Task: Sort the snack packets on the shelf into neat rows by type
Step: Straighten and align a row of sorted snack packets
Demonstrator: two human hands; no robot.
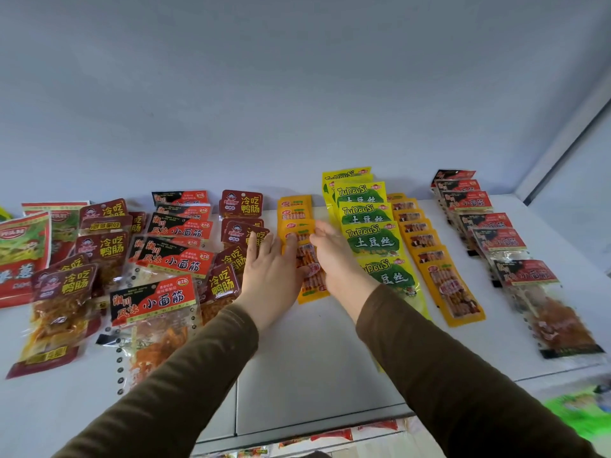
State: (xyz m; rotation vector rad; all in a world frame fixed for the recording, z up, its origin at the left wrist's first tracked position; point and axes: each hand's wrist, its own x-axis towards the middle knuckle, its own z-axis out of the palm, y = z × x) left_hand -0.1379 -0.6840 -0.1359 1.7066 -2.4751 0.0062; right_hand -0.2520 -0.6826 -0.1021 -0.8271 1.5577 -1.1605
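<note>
Both hands are on the middle row of orange packets (302, 246), centre of the frame. Left hand (269, 272) lies flat, fingers straight and spread, fingertips on the left edge of that row. Right hand (334, 256) rests on the row's right edge, fingers extended and loosely together; can't tell if the thumb pinches a packet. Brown sleeves (446, 375) run in from the bottom edge.

White shelf (314, 358) holds the rest. Right of centre: a neat overlapping row of yellow-green packets (367, 226), touching the right hand's side. Next right, a second orange row (429, 259), then a red-and-black row (506, 246) near the right edge. Left half: dark red packets (105, 246) and red-black packets (175, 259) in a loose, overlapping jumble. Far left: green-and-red bags (23, 246), partly cut off.
</note>
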